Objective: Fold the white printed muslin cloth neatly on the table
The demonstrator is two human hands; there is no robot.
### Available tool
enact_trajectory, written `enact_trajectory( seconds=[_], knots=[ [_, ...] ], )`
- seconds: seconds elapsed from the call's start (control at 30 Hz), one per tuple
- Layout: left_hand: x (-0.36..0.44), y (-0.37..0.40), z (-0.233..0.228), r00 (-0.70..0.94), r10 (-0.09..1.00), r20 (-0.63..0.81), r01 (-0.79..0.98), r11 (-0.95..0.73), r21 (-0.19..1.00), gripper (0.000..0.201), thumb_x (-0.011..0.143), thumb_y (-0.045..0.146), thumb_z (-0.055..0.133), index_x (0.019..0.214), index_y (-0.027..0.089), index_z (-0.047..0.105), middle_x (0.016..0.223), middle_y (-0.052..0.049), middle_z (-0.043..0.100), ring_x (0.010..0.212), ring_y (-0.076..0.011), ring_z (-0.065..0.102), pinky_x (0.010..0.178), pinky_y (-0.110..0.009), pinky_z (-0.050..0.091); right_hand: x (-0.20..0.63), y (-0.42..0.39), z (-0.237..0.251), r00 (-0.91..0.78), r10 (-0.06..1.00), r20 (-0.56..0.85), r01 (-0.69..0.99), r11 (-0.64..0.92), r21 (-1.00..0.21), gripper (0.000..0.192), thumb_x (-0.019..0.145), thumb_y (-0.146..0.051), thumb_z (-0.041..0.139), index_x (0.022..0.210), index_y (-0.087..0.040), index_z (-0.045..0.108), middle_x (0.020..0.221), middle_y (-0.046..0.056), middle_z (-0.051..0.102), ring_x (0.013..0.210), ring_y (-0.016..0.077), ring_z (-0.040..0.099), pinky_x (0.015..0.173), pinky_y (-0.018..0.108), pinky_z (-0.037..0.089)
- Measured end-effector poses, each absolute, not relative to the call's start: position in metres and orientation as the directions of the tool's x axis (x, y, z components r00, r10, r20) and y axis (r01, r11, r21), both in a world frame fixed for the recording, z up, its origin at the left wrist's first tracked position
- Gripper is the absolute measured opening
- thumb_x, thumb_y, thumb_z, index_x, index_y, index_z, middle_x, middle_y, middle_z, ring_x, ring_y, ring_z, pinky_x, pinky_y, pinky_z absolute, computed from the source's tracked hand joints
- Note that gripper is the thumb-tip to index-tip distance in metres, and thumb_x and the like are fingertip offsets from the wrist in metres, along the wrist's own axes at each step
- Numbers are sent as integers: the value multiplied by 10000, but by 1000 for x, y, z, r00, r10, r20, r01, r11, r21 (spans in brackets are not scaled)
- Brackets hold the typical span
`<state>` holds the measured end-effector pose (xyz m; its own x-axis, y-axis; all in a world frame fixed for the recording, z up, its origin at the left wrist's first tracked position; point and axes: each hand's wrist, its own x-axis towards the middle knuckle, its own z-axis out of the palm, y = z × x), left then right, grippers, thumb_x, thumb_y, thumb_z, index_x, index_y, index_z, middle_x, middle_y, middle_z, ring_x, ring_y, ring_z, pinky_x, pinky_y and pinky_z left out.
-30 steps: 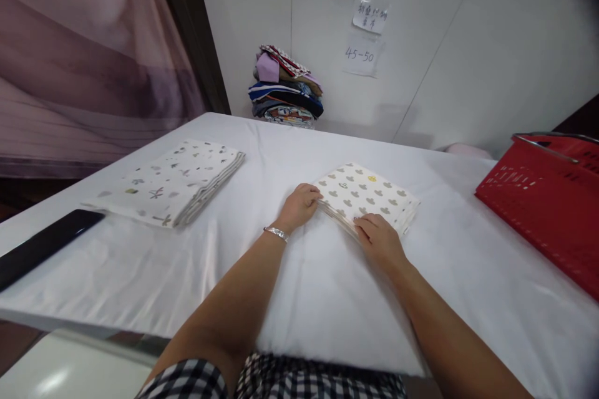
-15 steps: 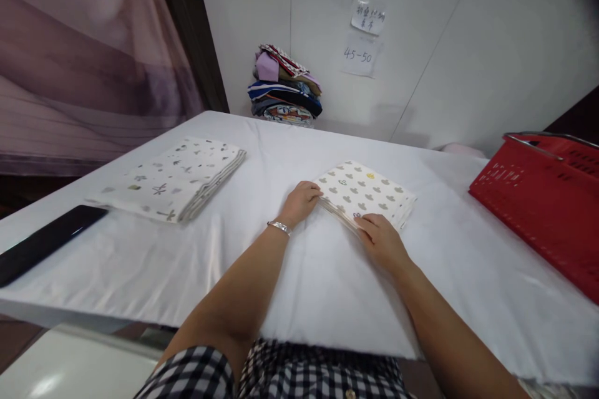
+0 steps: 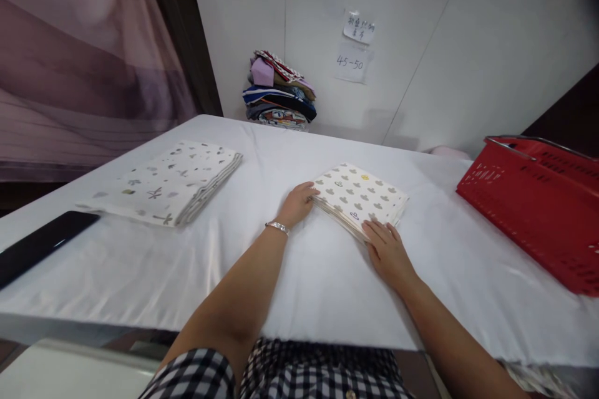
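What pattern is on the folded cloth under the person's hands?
Folded cloth: cream with rows of small grey shapes and one yellow; head view.

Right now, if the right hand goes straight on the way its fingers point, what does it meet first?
The right hand already touches the near edge of the folded cloth with grey shapes, so it would push into that cloth first. The white wall lies farther along that line.

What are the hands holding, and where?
The folded patterned cloth: left hand touches its left corner, right hand its near corner. Neither lifts it.
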<state>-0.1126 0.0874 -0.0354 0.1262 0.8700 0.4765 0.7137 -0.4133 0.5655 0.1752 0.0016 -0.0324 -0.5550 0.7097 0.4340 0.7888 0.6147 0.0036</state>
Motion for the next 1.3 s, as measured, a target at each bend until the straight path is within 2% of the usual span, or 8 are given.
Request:
enact_trajectory(
  seconds=[0.17,0.3,0.47,0.6,0.8,0.97,1.13,1.3],
  knots=[
    [-102,79,-30,174,884,434,711,-417,566,320,737,94,506,944,255,689,1133,-11,594,1030,-182,553,878,-325,487,215,17,-35,-535,728,428,821,567,62,448,881,-98,344,1286,-235,477,1304,71,544,1240,226,454,1042,515,234],
    [-87,69,-22,309,853,421,678,-508,531,289,722,144,547,941,265,693,1044,-10,599,946,-182,568,805,-316,501,251,28,-39,-437,779,449,877,480,19,456,868,-81,338,1257,-249,505,1296,69,553,1255,226,439,1040,551,210],
    [-84,69,-18,351,820,453,660,-560,501,228,709,163,586,891,248,693,1002,-21,599,946,-193,559,849,-348,485,249,28,-43,-330,832,446,885,437,-159,420,874,-152,382,1265,-248,500,1327,75,522,1297,233,380,1033,563,249],
    [-84,71,-20,372,757,538,649,-626,433,170,735,229,639,900,241,677,1122,-40,587,1092,-222,507,947,-416,422,247,27,-47,-166,809,564,845,412,-342,412,871,-239,440,1278,-218,500,1371,104,465,1315,238,345,1038,517,307],
    [-76,72,-23,414,700,582,649,-675,350,195,807,277,594,992,261,651,1084,-48,617,1051,-220,535,905,-433,431,261,26,-50,7,814,580,752,378,-540,279,864,-300,484,1082,-223,641,1249,91,561,1187,225,482,997,443,397],
    [-73,74,-21,444,701,558,647,-681,342,190,852,283,527,978,259,667,1009,-42,640,1010,-214,548,862,-413,455,264,24,-46,-26,834,551,769,368,-523,282,862,-290,491,1094,-228,639,1242,89,550,1137,215,508,965,416,427],
    [-74,74,-20,448,711,542,650,-675,348,207,864,299,506,979,258,673,1009,-40,641,1005,-216,542,878,-411,458,265,23,-38,-140,845,516,826,387,-409,305,869,-261,477,1138,-251,620,1233,62,546,1117,197,497,935,373,447],
    [-73,74,-20,446,707,549,647,-678,348,213,867,296,498,983,265,673,1013,-36,641,1003,-214,543,881,-414,464,261,29,-31,-66,805,590,834,369,-411,284,894,-268,445,1105,-274,635,1145,50,569,1025,187,520,846,354,480]
  ],
)
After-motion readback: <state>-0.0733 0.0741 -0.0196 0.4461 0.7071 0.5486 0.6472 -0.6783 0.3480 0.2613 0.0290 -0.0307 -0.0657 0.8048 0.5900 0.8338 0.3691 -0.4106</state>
